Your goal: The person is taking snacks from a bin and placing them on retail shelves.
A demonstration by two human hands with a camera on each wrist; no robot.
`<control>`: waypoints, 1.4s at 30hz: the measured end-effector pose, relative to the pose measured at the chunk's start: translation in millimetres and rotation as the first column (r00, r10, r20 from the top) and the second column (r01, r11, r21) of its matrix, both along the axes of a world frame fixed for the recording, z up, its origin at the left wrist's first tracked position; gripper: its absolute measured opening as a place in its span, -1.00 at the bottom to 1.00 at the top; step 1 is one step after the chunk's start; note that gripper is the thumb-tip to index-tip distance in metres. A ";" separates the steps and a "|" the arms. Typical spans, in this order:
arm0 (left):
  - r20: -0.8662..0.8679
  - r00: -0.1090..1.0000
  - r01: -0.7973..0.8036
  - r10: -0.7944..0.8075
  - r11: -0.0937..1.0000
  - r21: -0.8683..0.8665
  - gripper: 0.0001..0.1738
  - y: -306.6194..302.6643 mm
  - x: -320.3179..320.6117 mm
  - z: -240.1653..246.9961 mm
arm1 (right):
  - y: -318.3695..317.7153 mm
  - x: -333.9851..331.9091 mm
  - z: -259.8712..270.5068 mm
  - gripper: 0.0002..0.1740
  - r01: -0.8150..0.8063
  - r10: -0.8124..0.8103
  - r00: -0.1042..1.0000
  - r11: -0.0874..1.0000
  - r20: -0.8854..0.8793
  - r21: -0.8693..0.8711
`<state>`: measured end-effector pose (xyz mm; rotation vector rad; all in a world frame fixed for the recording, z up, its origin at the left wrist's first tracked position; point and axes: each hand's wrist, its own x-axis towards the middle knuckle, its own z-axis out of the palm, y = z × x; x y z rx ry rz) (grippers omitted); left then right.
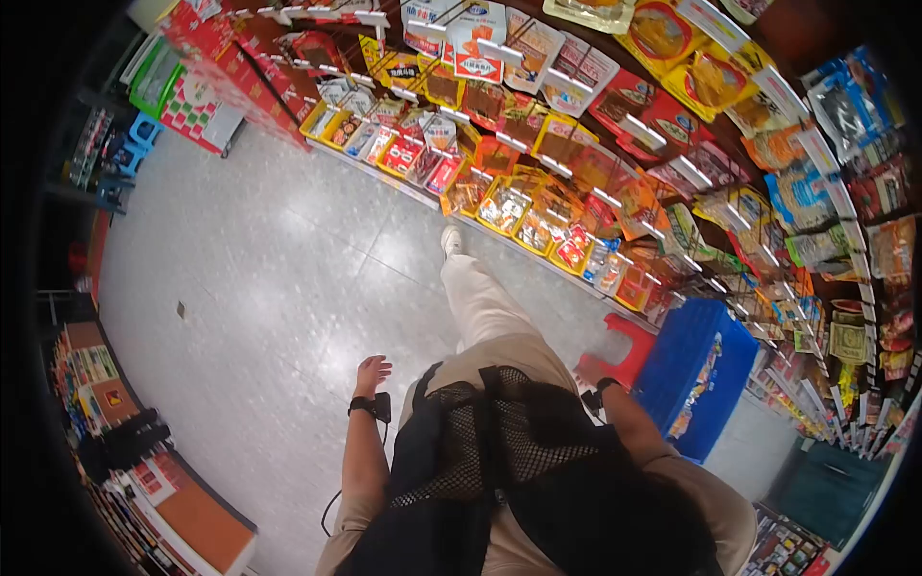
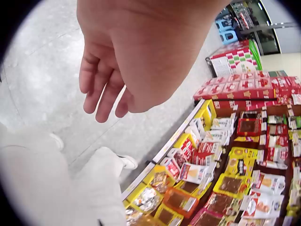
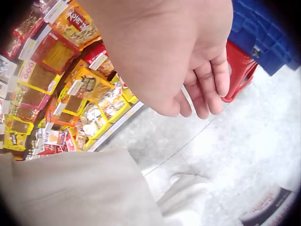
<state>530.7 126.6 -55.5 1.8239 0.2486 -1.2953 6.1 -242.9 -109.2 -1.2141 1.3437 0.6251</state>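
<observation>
My left hand hangs at my side over the tiled floor, its fingers loosely bent and nothing held. In the left wrist view the same hand shows relaxed fingers, with the snack shelf beyond it. My right hand also hangs loose and holds nothing. In the head view it is mostly hidden beside my hip, near a red stool and a blue bin. Packaged snacks fill yellow trays along the lowest shelf, with hanging bags on the racks above.
Red cartons stand at the shelf's far end, beside a green-and-white box and blue stools. Another display counter runs along the left. A dark green box sits at the lower right.
</observation>
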 end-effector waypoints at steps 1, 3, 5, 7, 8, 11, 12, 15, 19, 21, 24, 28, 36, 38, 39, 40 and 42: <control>0.002 0.999 0.045 -0.045 0.998 -0.036 -0.61 9.8 -23.7 2.4 | 14.7 -23.6 13.0 -0.64 0.009 -0.002 0.993 0.998 -0.116 0.060; -0.052 0.995 0.078 -0.080 0.996 -0.036 -0.62 37.9 -68.7 4.2 | 14.2 -75.5 15.3 -0.58 -0.025 0.034 0.998 0.985 -0.045 0.171; -0.128 0.985 0.121 -0.119 0.993 0.004 -0.63 78.8 -102.9 -17.0 | 33.5 -114.0 14.4 -0.46 -0.064 0.051 0.994 0.988 0.094 0.137; -0.161 0.981 0.123 -0.107 0.988 0.091 -0.63 114.2 -134.2 -25.9 | 31.6 -147.9 -3.3 -0.66 0.316 -0.524 0.715 0.832 0.462 0.456; -0.166 0.984 0.078 -0.058 0.990 0.115 -0.62 135.7 -148.3 -44.3 | 34.9 -155.5 -23.6 -0.61 0.195 -0.218 0.820 0.976 0.529 0.099; -0.133 0.988 -0.059 0.078 0.989 0.139 -0.56 183.0 -186.4 -67.5 | 53.1 -113.2 59.0 -0.73 0.231 -0.112 0.931 0.918 0.347 -0.323; -0.134 0.986 -0.077 0.095 0.988 0.132 -0.54 182.7 -199.4 -61.5 | 53.1 -113.1 62.7 -0.73 0.217 -0.087 0.927 0.917 0.364 -0.334; -0.132 0.990 -0.021 0.039 0.990 0.136 -0.51 170.5 -236.3 -38.1 | 58.6 -116.9 100.1 -0.70 0.148 0.054 0.928 0.853 0.367 -0.500; -0.118 0.981 0.175 -0.155 0.968 0.179 -0.55 162.9 -274.3 -50.6 | 84.0 -181.1 143.9 -0.75 0.471 -0.187 0.777 0.805 0.601 -0.360; -0.028 0.987 0.162 -0.159 0.973 0.162 -0.61 136.6 -304.2 -52.1 | 91.5 -245.4 153.7 -0.75 0.379 -0.014 0.824 0.756 0.567 -0.533; 0.057 0.991 0.126 -0.123 0.990 -0.058 -0.64 99.6 -362.8 -52.4 | 101.5 -362.0 133.2 -0.77 0.468 -0.113 0.802 0.728 0.586 -0.500; 0.122 0.937 0.326 -0.327 0.945 0.028 -0.63 21.2 -502.6 24.4 | 131.2 -515.7 120.5 -0.72 0.772 -0.502 0.627 0.505 0.595 -0.387; 0.155 0.810 0.586 -0.565 0.793 -0.169 -0.70 -16.4 -678.0 69.7 | 248.0 -740.1 77.8 -0.68 0.674 -0.721 0.647 0.388 0.249 -0.628; 0.165 0.830 0.555 -0.532 0.817 -0.154 -0.67 -2.4 -695.6 52.6 | 274.0 -762.6 87.3 -0.67 0.625 -0.685 0.699 0.448 0.203 -0.639; 0.160 0.844 0.533 -0.511 0.833 -0.149 -0.65 1.8 -707.4 40.5 | 279.3 -776.3 91.3 -0.66 0.577 -0.645 0.744 0.492 0.173 -0.652; 0.170 0.877 0.478 -0.449 0.854 -0.207 -0.65 6.5 -721.3 39.1 | 281.2 -783.3 103.7 -0.68 0.509 -0.575 0.805 0.542 0.147 -0.669; 0.181 0.902 0.428 -0.392 0.871 -0.243 -0.66 15.6 -751.8 52.0 | 277.9 -789.0 131.9 -0.71 0.427 -0.458 0.876 0.592 0.151 -0.684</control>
